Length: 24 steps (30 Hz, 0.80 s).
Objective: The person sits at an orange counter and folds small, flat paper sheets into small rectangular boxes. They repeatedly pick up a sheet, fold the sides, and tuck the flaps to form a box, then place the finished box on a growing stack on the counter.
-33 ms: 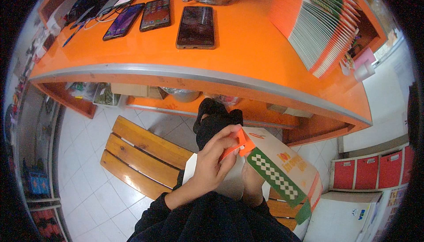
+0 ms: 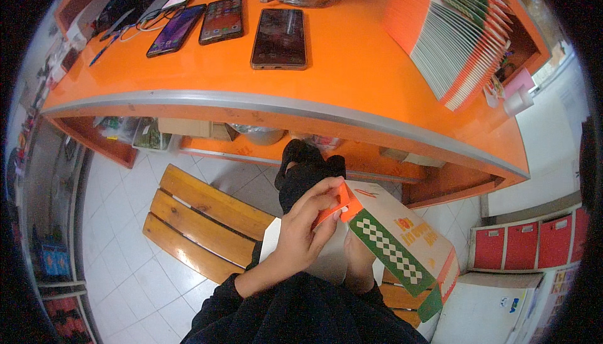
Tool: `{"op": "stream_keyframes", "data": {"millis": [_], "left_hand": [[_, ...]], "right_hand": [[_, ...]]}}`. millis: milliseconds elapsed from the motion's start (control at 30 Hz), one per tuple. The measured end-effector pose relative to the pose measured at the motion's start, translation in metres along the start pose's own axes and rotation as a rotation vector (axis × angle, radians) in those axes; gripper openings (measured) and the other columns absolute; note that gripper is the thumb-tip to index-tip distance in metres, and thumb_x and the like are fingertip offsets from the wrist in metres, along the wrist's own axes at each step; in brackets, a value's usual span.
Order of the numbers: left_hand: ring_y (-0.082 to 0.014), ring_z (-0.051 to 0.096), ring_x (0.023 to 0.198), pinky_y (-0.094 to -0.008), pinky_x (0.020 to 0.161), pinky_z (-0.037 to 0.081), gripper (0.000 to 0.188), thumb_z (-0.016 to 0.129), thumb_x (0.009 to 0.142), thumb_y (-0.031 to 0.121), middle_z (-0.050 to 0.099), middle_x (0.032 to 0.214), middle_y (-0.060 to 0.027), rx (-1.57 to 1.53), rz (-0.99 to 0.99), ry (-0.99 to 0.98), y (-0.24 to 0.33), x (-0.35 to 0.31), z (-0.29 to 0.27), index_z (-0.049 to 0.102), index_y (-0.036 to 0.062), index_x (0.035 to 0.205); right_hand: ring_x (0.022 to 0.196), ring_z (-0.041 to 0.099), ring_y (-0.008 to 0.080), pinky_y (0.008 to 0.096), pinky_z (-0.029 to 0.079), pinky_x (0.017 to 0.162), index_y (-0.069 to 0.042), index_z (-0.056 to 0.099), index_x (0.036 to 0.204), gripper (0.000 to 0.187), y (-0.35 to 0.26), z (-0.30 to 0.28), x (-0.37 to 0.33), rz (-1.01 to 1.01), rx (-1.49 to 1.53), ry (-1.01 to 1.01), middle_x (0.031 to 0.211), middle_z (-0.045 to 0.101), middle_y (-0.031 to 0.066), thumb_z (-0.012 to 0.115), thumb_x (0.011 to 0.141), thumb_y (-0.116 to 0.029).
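Note:
Above my lap is a folding carton [image 2: 427, 234], beige with orange flaps and a green side band of white checks. My left hand [image 2: 300, 228] is closed, its fingers and thumb pinching the orange end flap [image 2: 348, 204]. Under the near side of the carton, my right hand [image 2: 359, 259] grips it from below; its fingertips are hidden behind the cardboard. The carton slants down to the right, with its lower end flaps hanging loose. Between my forearms lies a pale flat piece [image 2: 329, 261], partly covered by my left hand.
An orange counter [image 2: 352, 61] with a metal edge stands ahead, bearing several phones [image 2: 279, 39] and a fanned stack of flat cartons [image 2: 433, 49]. A slatted wooden bench [image 2: 201, 225] is beneath and beside me. Red drawers [image 2: 522, 241] and a white cabinet [image 2: 480, 306] stand at right.
The carton's lower right end has turned slightly, showing a little more of its orange end flap. Both hands keep nearly the same place and grip.

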<state>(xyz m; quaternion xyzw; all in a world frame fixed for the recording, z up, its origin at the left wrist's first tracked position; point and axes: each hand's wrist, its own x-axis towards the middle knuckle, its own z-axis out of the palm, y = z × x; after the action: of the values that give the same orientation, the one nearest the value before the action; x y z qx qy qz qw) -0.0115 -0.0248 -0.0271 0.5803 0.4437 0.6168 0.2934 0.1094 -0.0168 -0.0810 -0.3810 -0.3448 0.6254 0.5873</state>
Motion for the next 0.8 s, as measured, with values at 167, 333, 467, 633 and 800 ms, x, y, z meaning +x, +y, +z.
{"op": "stream_keyframes", "data": {"millis": [167, 333, 467, 633, 800], "left_hand": [[-0.0341, 0.048, 0.101, -0.0390, 0.085, 0.038, 0.026, 0.056, 0.071, 0.007, 0.045, 0.115, -0.0207, 0.447, 0.208, -0.077, -0.002, -0.003, -0.001, 0.050, -0.0002, 0.095], [-0.0400, 0.039, 0.109, -0.0430, 0.088, 0.034, 0.045, 0.055, 0.073, 0.019, 0.034, 0.124, -0.0229, 0.756, 0.178, -0.220, 0.014, -0.016, 0.003, 0.042, -0.0036, 0.111], [-0.0434, 0.033, 0.113, -0.0449, 0.091, 0.031, 0.062, 0.058, 0.072, 0.028, 0.027, 0.127, -0.0270, 0.754, 0.124, -0.215, 0.009, -0.024, 0.006, 0.035, -0.0049, 0.119], [-0.0387, 0.041, 0.108, -0.0400, 0.087, 0.035, 0.045, 0.056, 0.077, 0.019, 0.038, 0.120, -0.0244, 0.174, 0.089, 0.089, -0.019, -0.007, -0.007, 0.038, -0.0022, 0.111], [-0.0262, 0.051, 0.085, -0.0311, 0.076, 0.040, 0.023, 0.040, 0.086, 0.012, 0.049, 0.099, -0.0156, 0.166, -0.293, 0.114, -0.028, 0.004, -0.029, 0.038, -0.0008, 0.104]], "right_hand": [[0.089, 0.050, 0.0179, 0.0299, 0.041, 0.078, 0.001, 0.050, 0.102, 0.029, 0.001, 0.003, -0.001, 0.037, 0.010, -0.011, 0.102, 0.051, 0.0120, 0.054, 0.078, -0.013], [0.092, 0.049, 0.0189, 0.0310, 0.041, 0.080, 0.001, 0.049, 0.104, 0.029, 0.002, 0.006, -0.004, 0.065, 0.006, -0.018, 0.104, 0.050, 0.0128, 0.051, 0.080, -0.015], [0.093, 0.049, 0.0197, 0.0318, 0.041, 0.081, 0.001, 0.048, 0.105, 0.030, -0.005, 0.009, -0.004, 0.061, -0.033, -0.037, 0.106, 0.050, 0.0135, 0.049, 0.081, -0.016], [0.096, 0.049, 0.0217, 0.0344, 0.040, 0.082, 0.001, 0.048, 0.104, 0.031, -0.023, 0.031, -0.006, -0.129, -0.236, -0.335, 0.108, 0.050, 0.0133, 0.049, 0.083, -0.020], [0.097, 0.050, 0.0271, 0.0373, 0.038, 0.083, 0.004, 0.049, 0.102, 0.034, -0.038, 0.030, 0.006, -0.930, -0.889, -0.430, 0.111, 0.048, 0.0182, 0.057, 0.073, -0.013]]}}
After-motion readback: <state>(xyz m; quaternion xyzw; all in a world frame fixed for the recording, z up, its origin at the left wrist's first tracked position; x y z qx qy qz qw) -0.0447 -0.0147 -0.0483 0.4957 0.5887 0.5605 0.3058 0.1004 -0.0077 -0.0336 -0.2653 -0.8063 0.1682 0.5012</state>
